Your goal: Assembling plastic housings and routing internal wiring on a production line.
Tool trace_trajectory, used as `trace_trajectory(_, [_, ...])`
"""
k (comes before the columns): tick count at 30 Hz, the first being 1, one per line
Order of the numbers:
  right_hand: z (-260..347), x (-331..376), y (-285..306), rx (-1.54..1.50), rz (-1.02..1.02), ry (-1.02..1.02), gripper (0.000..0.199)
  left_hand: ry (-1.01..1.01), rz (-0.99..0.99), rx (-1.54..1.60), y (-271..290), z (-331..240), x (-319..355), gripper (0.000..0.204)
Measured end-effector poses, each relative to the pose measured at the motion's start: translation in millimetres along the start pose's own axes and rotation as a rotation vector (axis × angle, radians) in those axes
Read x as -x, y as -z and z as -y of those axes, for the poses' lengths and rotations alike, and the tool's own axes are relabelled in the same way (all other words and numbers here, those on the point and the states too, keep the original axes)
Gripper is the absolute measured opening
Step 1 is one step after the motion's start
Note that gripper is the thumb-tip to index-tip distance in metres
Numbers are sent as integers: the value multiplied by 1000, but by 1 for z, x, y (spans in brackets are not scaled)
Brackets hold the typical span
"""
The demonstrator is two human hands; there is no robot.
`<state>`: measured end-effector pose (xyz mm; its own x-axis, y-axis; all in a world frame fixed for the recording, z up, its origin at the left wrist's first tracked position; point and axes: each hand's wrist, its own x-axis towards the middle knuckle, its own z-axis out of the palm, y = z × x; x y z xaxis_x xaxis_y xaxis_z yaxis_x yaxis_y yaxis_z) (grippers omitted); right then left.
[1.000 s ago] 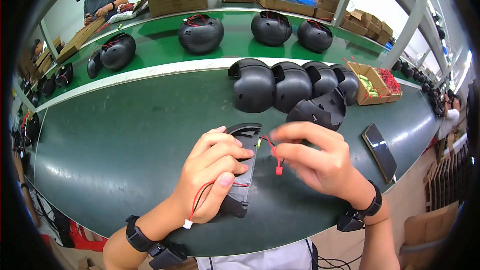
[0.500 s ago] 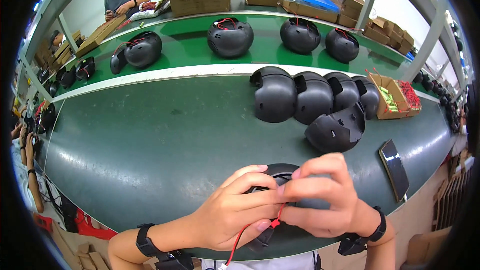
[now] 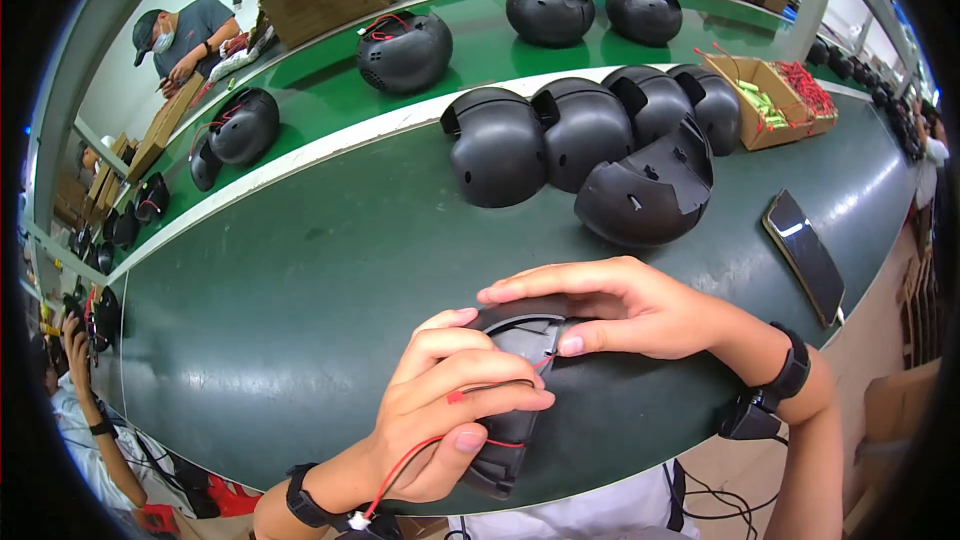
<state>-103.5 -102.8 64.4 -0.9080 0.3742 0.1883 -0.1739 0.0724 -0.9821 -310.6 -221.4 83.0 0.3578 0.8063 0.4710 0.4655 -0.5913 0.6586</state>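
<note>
While the left hand grips a black shell, the right hand, now off the red-plugged wire, cups the shell's far end, fingers loosely spread, wire seemingly routed.

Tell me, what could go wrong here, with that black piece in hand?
The red connector rests against the left hand, which grips the black piece; it might get pinched. The white connector hangs by the left wrist strap and could catch. The phone lies near the edge of the table; a bump might knock it off.
</note>
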Motion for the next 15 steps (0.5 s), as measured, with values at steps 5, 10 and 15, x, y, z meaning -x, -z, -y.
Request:
trace_trajectory(5, [-5,0,-4,-306,28,-67,49,-3,25,37,2,3,5,42])
trace_trajectory(10, [-16,-2,-13,-28,-18,90,47,48,-35,19,1,-4,1,47])
trace_trajectory(15, [-12,-2,-18,168,-85,111,46,22,93,-59,4,-4,-4,59])
